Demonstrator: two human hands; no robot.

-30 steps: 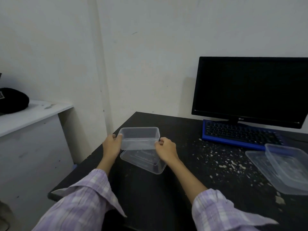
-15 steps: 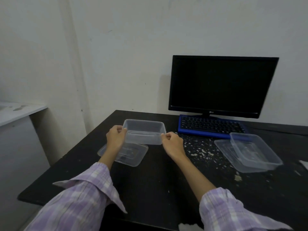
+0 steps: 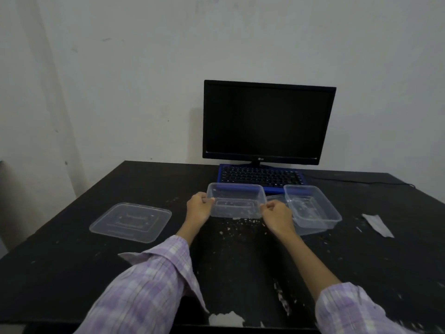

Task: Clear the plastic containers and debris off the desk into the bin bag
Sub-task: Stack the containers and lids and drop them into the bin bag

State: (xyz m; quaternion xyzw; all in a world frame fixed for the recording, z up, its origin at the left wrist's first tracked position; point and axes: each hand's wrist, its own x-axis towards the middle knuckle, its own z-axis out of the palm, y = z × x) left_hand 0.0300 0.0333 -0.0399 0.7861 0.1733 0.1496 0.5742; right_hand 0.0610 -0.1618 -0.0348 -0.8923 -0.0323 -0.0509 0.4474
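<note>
Now, step: carrying the tub (image 3: pixel 237 201) toward the second tub (image 3: pixel 311 206), likely to nest them.
Left hand (image 3: pixel 199 208): fingers curled, pinching the tub's left rim.
Right hand (image 3: pixel 277 213): fingers curled, pinching its right rim.
Tub: held just above the tabletop (image 3: pixel 60 261), mid-width, in front of the keyboard (image 3: pixel 261 177).
Second tub: just beside it to the right, on its own lid.
Lid (image 3: pixel 131 222): flat, toward the left edge.
Debris (image 3: pixel 238 224): crumbs under the tub; paper scrap (image 3: pixel 376 224) toward the right edge.
Advice: keep it level, line up the corners, lower gently; thin plastic flexes.
Bin bag: not in view.
</note>
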